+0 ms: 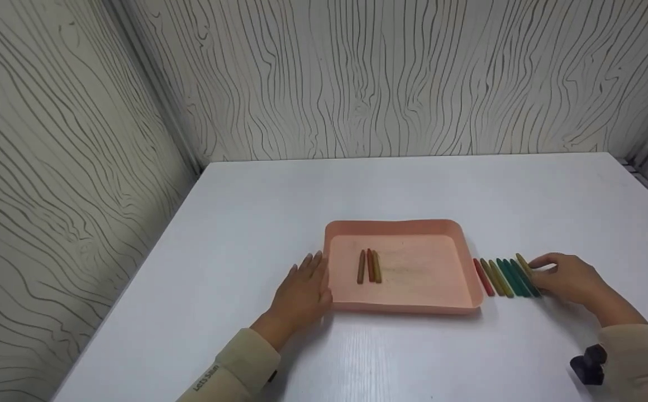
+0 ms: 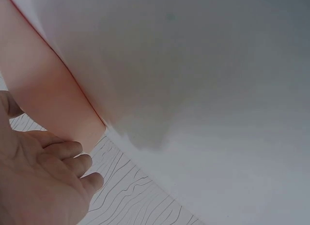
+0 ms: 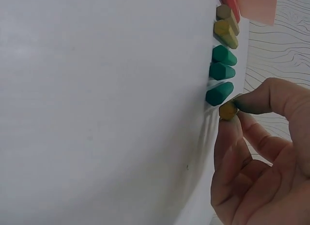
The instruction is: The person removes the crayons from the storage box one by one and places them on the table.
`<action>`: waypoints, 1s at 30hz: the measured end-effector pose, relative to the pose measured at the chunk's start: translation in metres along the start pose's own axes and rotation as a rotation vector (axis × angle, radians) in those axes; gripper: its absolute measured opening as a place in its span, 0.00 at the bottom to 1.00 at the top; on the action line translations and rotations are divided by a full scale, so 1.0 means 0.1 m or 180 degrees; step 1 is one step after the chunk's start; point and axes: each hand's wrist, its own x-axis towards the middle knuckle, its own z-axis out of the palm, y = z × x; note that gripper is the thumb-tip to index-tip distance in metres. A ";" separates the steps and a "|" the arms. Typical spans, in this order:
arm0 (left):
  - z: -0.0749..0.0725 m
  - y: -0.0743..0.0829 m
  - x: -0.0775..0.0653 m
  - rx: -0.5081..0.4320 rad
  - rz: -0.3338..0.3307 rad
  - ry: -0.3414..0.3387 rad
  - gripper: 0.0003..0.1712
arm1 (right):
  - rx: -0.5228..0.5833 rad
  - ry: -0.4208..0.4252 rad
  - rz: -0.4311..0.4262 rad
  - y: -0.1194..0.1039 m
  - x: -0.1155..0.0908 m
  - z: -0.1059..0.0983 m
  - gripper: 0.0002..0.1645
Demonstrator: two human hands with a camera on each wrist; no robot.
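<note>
My right hand (image 1: 572, 279) pinches a yellow crayon (image 3: 227, 111) between thumb and fingertips, at the right end of a row of crayons. Side by side in that row lie a red crayon (image 1: 484, 277), a brownish crayon (image 3: 227, 18), a yellow one (image 3: 225, 33) and several green crayons (image 3: 220, 94). Left of the row sits a shallow pink tray (image 1: 402, 308). Inside it lie a brown crayon (image 1: 361, 267), a red one (image 1: 371, 266) and a yellowish one (image 1: 377, 268). With fingers extended, my left hand (image 1: 301, 290) rests against the tray's left side.
All of this is on a white table (image 1: 268, 195). Wood-grain patterned panels (image 1: 391, 78) stand behind the table and along its left side. A small black device (image 1: 589, 365) is at the right sleeve.
</note>
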 end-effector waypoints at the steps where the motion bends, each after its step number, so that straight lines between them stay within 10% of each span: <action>1: 0.00 0.00 0.00 -0.0004 -0.0002 -0.0003 0.32 | 0.0003 -0.0007 0.0008 0.00 0.00 0.00 0.29; 30: 0.00 -0.01 0.00 -0.0109 -0.0016 -0.0060 0.32 | -0.0627 0.0124 0.0057 -0.03 -0.07 -0.09 0.42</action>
